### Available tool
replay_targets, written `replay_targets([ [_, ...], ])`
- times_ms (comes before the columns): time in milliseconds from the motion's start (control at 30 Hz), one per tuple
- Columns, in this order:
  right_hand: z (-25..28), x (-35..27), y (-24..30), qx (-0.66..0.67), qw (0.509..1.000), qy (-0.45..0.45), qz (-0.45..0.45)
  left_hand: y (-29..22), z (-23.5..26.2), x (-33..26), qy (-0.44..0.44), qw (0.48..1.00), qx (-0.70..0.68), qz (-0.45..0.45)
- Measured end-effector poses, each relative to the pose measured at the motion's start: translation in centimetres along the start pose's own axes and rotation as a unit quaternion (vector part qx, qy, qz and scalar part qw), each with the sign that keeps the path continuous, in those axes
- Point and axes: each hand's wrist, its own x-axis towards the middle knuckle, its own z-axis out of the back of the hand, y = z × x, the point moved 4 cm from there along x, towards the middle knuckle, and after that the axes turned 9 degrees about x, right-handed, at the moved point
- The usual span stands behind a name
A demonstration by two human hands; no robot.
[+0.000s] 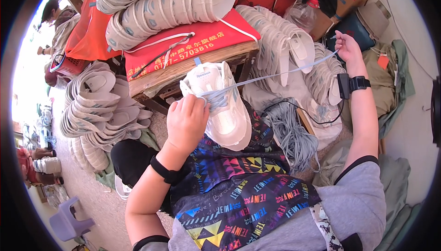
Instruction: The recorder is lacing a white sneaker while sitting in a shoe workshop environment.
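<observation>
A white and pale grey sneaker upper (228, 122) rests over my lap with its toe toward me, a blue pull tab at its far end. My left hand (186, 122) is closed at the upper's left side, its fingertips by the gathered blue lacing. From there a light blue shoelace (275, 75) runs taut to the far right. Out there my right hand (347, 46) is raised, fingers pinched on the lace's end. Beside my right thigh lies a heap of loose blue shoelaces (291, 134).
A wooden stand (156, 83) with a red cloth (151, 60) carries nested uppers (172, 12). More stacked uppers stand at left (92, 104) and right (275, 39). A plastic bottle (303, 14), a purple stool (71, 219) and a person (62, 25) are farther off.
</observation>
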Motion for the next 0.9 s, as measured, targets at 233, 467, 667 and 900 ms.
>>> replay_targets([
  [233,-0.4,1.1,0.3,0.016,0.998,0.064,-0.009,1.7,-1.0,-0.1,0.166,0.927,-0.280,0.186],
  [467,-0.5,1.5,4.3,0.008,0.996,0.086,-0.008,2.0,0.6,1.1,0.163,0.973,-0.109,0.120],
  [667,0.7,2.0,7.2,0.009,0.997,0.070,0.020,1.8,0.2,0.3,0.098,0.972,-0.142,0.160],
  [900,0.3,3.0,7.5,-0.005,0.998,0.067,0.020,2.7,-0.3,-0.6,0.180,0.942,-0.244,0.142],
])
